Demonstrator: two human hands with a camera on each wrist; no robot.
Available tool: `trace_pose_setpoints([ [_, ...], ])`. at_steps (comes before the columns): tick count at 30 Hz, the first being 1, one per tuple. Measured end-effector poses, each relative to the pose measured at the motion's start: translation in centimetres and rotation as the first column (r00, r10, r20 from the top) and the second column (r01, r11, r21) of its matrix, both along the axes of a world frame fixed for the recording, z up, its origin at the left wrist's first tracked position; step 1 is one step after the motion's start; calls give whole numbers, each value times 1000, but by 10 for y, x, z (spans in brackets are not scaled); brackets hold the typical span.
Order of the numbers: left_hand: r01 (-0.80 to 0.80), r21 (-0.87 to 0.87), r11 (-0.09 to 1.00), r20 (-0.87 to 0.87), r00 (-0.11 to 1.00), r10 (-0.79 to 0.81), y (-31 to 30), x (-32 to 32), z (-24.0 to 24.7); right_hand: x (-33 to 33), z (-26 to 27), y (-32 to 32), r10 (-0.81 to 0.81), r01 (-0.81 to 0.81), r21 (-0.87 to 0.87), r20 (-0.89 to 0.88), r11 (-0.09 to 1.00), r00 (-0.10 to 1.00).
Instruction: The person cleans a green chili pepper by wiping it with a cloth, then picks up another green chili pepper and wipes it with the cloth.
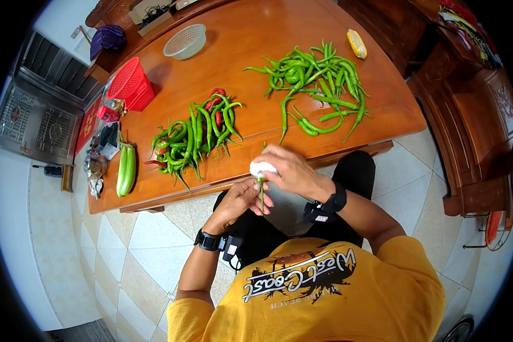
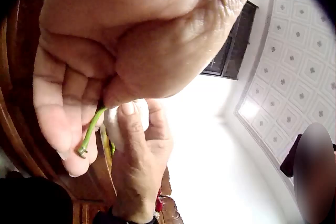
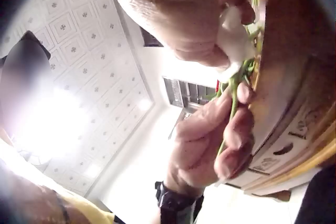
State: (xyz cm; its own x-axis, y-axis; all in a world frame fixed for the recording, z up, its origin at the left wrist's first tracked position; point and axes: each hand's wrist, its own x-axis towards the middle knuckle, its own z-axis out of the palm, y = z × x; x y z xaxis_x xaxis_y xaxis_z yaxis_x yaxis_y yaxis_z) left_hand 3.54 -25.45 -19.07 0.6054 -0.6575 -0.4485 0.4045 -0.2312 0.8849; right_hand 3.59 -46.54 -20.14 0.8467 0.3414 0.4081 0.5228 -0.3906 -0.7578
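Just off the table's front edge, the left hand pinches a green pepper by its stem end; the stem sticks out past the thumb in the left wrist view. The right hand holds a white cloth or tissue wrapped round the pepper's body, right against the left fingertips. In the right wrist view the white cloth covers most of the pepper, and the stem lies across the left fingers. A little of the pepper shows beyond the cloth.
On the table lie a mixed pile of green and red peppers, a larger green pile, a corn cob and green eggplants. A pale basket and red baskets stand farther back.
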Motion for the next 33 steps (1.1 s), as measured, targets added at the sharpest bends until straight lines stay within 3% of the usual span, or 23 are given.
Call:
trace_pose_setpoints([
  [3,-30,1,1000,-44,999,30,2,0,3,14,-4,-8,-128,129,-32,20,991,992],
  [6,-43,-8,999,-70,997,42,4,0,3,11,-3,-5,-109,109,4,0,994,994],
  [9,-39,-11,999,-78,996,38,6,1,-4,-3,4,9,81,-77,88,-36,993,996],
  [10,-35,-9,999,-78,996,35,6,1,-5,-5,0,12,108,-111,86,31,990,994],
  [13,-58,-35,998,-95,994,54,5,-1,-1,0,0,8,35,-35,-7,2,999,999],
  [15,-62,-33,998,-103,993,58,7,-2,-1,7,-3,3,-97,97,-32,6,995,995],
  [17,-64,-30,998,-110,992,60,8,-2,-1,15,-2,-3,-205,213,-88,92,973,974],
  [20,-68,-31,997,-116,991,64,9,-3,0,12,-3,-2,-104,105,-14,31,994,994],
  [23,-65,-39,997,-109,992,61,10,-3,-6,-4,0,13,115,-117,30,67,993,991],
  [24,-54,-35,998,-101,994,50,11,-2,-10,-8,0,17,117,-122,38,103,992,988],
  [27,-88,-42,995,-105,991,84,9,-4,-5,0,-2,12,35,-35,-15,18,999,999],
  [31,-103,-37,994,-103,990,99,12,-5,-2,18,-5,-2,-194,201,-77,84,977,977],
  [33,-98,-20,995,-76,992,96,11,-5,-2,16,-5,-3,-179,185,-69,82,980,980],
])
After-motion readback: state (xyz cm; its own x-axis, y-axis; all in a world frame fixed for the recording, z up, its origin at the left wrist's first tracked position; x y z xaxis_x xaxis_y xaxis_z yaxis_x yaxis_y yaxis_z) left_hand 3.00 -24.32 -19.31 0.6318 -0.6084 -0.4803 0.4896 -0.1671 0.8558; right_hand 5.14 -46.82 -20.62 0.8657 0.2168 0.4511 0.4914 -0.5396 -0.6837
